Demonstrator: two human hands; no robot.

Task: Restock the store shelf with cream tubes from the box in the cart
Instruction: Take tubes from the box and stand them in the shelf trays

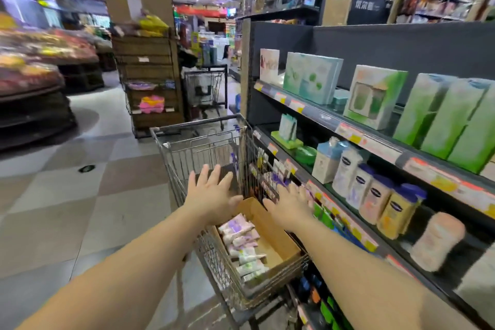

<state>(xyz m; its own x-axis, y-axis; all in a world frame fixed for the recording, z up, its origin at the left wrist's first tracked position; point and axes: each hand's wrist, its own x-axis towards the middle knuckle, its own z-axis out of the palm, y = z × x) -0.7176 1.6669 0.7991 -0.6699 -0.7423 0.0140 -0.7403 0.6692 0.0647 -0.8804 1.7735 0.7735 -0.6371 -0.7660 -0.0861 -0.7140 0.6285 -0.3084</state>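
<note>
I'm watching both arms reaching out over the cart (171, 142). The left hand (213, 193) is spread flat, fingers straight, holding nothing. The right hand (288, 205) is the same, released, hovering above the far end of the box (278, 238).

The box is sitting in the cart basket at 6 o'clock of the hands. The cream tubes (242, 242) are lying stacked along its left wall; the right half looks to be bare cardboard.

My read: it's the pick step, not yet begun. To do it well, I'd be dropping the left hand back toward 6 o'clock onto the top tubes, pinching a few by the body, not the cap, and lifting straight up clear of the box wall.

The shelf (375, 139) is running along 3 o'clock, just beside the cart. Green cartons (442, 118) are standing on its upper tier, bottles (375, 195) on the tier below. I'm not making out a tube slot from here; the lower tiers are blurred.

The tiled floor (67, 209) is stretching to 9 o'clock. A second cart (205, 86) is standing at 12.
</note>
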